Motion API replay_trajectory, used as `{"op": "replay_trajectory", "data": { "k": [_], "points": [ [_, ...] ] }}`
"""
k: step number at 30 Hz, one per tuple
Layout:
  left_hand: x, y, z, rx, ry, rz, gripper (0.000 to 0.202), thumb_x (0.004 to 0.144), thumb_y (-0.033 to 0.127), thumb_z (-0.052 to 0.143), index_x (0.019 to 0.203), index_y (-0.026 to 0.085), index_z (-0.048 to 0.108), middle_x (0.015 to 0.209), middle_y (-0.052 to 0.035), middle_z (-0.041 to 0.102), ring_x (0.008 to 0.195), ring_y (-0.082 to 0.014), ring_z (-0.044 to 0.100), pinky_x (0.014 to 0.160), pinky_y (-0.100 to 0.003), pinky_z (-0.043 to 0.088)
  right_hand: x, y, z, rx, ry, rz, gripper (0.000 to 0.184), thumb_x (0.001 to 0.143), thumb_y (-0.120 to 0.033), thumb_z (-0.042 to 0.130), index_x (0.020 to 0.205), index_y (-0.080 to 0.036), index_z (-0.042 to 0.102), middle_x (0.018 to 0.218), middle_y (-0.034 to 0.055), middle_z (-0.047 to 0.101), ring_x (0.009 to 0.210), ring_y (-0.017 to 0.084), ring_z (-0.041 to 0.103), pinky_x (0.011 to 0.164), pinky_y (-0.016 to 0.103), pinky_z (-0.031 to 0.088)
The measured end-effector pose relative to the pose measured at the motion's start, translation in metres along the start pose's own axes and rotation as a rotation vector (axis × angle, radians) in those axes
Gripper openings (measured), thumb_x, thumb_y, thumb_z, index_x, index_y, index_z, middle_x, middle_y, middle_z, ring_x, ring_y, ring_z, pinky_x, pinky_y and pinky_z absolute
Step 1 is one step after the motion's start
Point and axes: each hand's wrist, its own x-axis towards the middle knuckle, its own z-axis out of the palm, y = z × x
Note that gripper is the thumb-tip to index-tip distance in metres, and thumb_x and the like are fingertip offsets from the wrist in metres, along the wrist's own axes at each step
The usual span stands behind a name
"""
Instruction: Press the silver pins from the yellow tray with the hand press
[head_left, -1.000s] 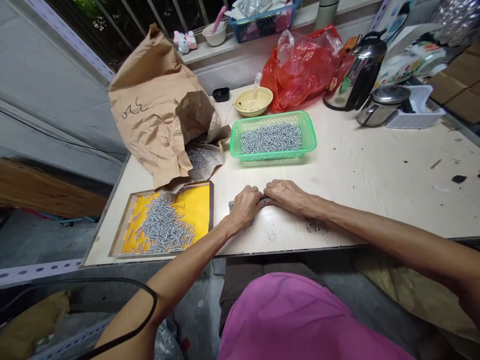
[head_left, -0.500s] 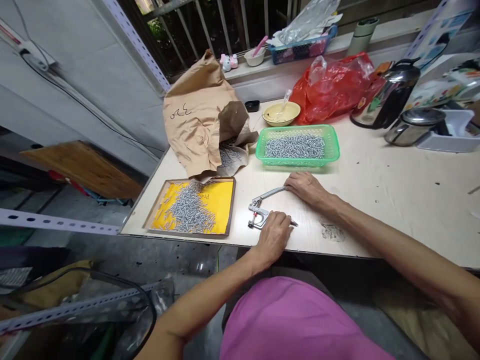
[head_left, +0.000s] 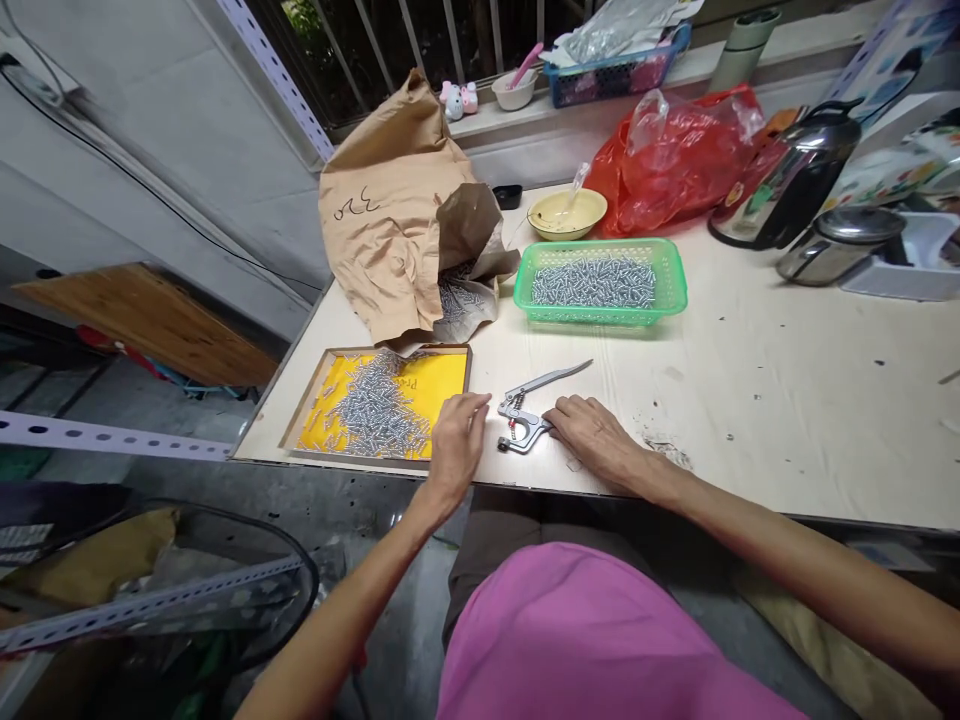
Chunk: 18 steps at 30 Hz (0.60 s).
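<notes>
Silver snap pliers (head_left: pixel 534 404) lie open on the pale table (head_left: pixel 750 390) near its front edge. My right hand (head_left: pixel 592 432) rests palm down on the lower handle, fingers curled over it. Just left of the pliers' head hovers my left hand (head_left: pixel 455 444), fingers loosely bent and apart, holding nothing that shows. Beside it lies a shallow wooden tray with a yellow liner (head_left: pixel 442 378) and a heap of small silver metal pieces (head_left: pixel 377 410). A green plastic basket (head_left: pixel 602 313) with more silver pieces stands behind the pliers.
A torn brown paper bag (head_left: pixel 390 220) spilling silver pieces stands at the back left. A yellow bowl (head_left: pixel 566 212), red plastic bag (head_left: pixel 675 150), steel kettle (head_left: pixel 795 180) and pot (head_left: pixel 840 240) line the back. A wire basket (head_left: pixel 187 590) sits on the floor at left.
My left hand has left the pliers' lower handle and moved left toward the tray. My right hand has come from the upper handle's tip down onto the lower handle.
</notes>
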Motion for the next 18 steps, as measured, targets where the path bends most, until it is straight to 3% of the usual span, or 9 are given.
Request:
{"op": "replay_trajectory", "data": {
  "k": [5, 8, 13, 18],
  "points": [
    [0.002, -0.018, -0.019, 0.007, -0.072, -0.075, 0.019, 0.09, 0.02, 0.049, 0.099, 0.019, 0.066, 0.094, -0.0044, 0.068, 0.089, -0.0156, 0.062, 0.081, -0.03, 0.049, 0.002, 0.01, 0.003, 0.312, 0.153, 0.024, 0.027, 0.097, -0.029, 0.033, 0.093, -0.016, 0.056, 0.087, 0.0075, 0.055, 0.08, 0.018, 0.051, 0.074, 0.031, 0.04],
    [-0.009, -0.019, -0.012, 0.044, -0.23, 0.073, 0.021, 0.091, 0.018, 0.049, 0.104, 0.02, 0.065, 0.099, -0.0052, 0.066, 0.094, -0.0158, 0.059, 0.083, -0.03, 0.048, -0.004, 0.019, -0.004, 0.46, 0.289, 0.041, 0.027, 0.097, -0.033, 0.033, 0.099, -0.018, 0.055, 0.09, 0.0064, 0.055, 0.082, 0.018, 0.053, 0.074, 0.032, 0.043],
    [-0.007, -0.014, 0.006, 0.275, -0.562, 0.408, 0.032, 0.093, 0.016, 0.042, 0.12, 0.026, 0.055, 0.126, -0.0059, 0.054, 0.102, -0.0189, 0.05, 0.082, -0.032, 0.047, -0.026, 0.021, -0.014, 0.453, 0.395, 0.109, 0.024, 0.097, -0.032, 0.035, 0.104, -0.021, 0.055, 0.093, 0.0069, 0.056, 0.087, 0.02, 0.054, 0.077, 0.034, 0.044],
    [0.016, -0.022, 0.017, 0.341, -0.671, 0.457, 0.021, 0.094, 0.017, 0.039, 0.099, 0.018, 0.06, 0.097, -0.0076, 0.059, 0.094, -0.0189, 0.049, 0.078, -0.03, 0.045, -0.051, 0.015, -0.009, 0.465, 0.428, 0.139, 0.023, 0.096, -0.03, 0.036, 0.105, -0.021, 0.055, 0.091, 0.007, 0.057, 0.086, 0.02, 0.055, 0.074, 0.035, 0.045]
  ]
}}
